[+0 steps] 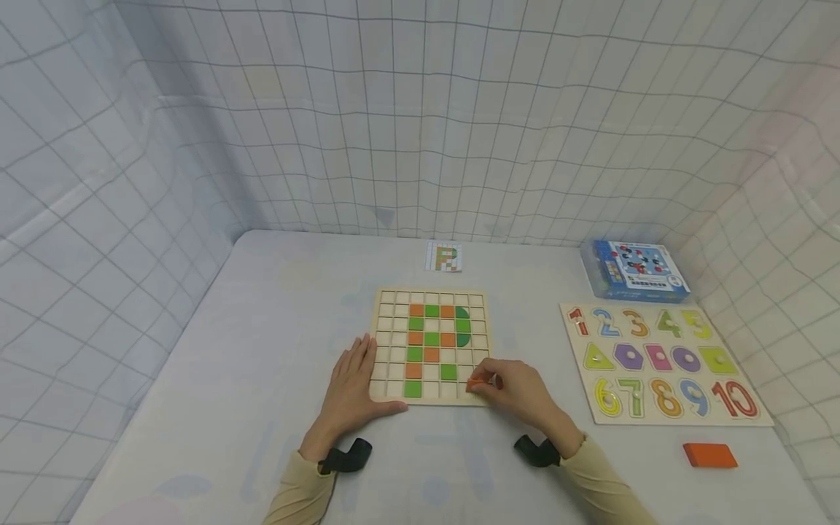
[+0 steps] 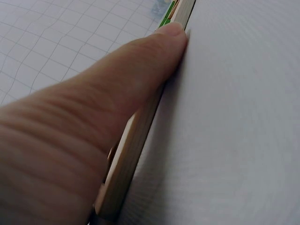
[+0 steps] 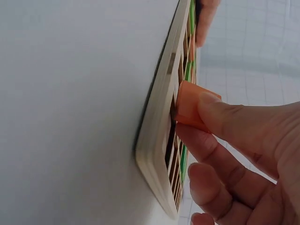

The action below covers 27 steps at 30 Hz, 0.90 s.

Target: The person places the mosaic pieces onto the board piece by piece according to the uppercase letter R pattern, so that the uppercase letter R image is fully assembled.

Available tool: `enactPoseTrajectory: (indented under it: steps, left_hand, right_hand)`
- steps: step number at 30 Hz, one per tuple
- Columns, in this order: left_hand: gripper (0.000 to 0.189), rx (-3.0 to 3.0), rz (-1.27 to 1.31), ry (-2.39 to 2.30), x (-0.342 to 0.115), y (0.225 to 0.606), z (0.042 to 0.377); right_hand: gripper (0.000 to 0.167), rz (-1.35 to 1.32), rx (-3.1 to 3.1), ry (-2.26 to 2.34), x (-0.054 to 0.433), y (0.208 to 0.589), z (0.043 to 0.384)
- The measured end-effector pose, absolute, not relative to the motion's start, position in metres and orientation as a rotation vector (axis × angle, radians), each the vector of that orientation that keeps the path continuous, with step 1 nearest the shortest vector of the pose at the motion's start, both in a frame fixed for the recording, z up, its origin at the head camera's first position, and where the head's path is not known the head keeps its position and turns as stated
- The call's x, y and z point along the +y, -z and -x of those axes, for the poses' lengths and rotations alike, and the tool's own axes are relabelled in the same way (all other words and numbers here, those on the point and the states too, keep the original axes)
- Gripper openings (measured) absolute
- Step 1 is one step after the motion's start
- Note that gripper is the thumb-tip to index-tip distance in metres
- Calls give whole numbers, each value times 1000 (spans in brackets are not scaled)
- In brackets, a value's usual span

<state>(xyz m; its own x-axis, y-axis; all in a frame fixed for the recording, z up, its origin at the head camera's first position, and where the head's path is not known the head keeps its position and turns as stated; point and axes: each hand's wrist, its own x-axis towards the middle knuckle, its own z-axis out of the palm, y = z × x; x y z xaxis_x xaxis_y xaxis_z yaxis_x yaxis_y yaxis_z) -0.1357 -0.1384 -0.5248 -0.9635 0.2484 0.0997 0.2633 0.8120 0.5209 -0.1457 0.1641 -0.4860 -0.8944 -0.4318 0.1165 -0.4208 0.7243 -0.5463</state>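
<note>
A wooden grid board (image 1: 446, 402) lies on the table, with orange, light green and rounded dark green tiles set in its cells in the shape of a letter R. My left hand (image 1: 354, 385) rests along the board's left side, fingers extended, its thumb (image 2: 154, 54) against the near edge. Over the lower right cells, my right hand (image 1: 523, 391) pinches an orange square tile (image 3: 190, 101) between thumb and fingers. In the right wrist view the tile is tilted, its lower edge at the grid; whether it touches the cell floor is hidden.
Behind the board lies a small pattern card (image 1: 443, 257) with a similar R. To the right are a wooden number-and-shape puzzle (image 1: 577, 375), a blue box (image 1: 639, 270) behind it and an orange block (image 1: 711, 456) in front. Gridded white cloth (image 1: 407, 146) walls the table.
</note>
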Motion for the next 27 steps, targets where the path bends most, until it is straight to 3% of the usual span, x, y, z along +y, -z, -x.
enactPoseTrajectory:
  steps: [15, 27]
  left_hand:
    - [122, -2940, 439, 858, -137, 526, 136]
    - [122, -2955, 427, 866, -138, 525, 136]
  right_hand:
    - [7, 800, 2951, 827, 152, 487, 144]
    - [20, 920, 2931, 724, 163, 493, 141]
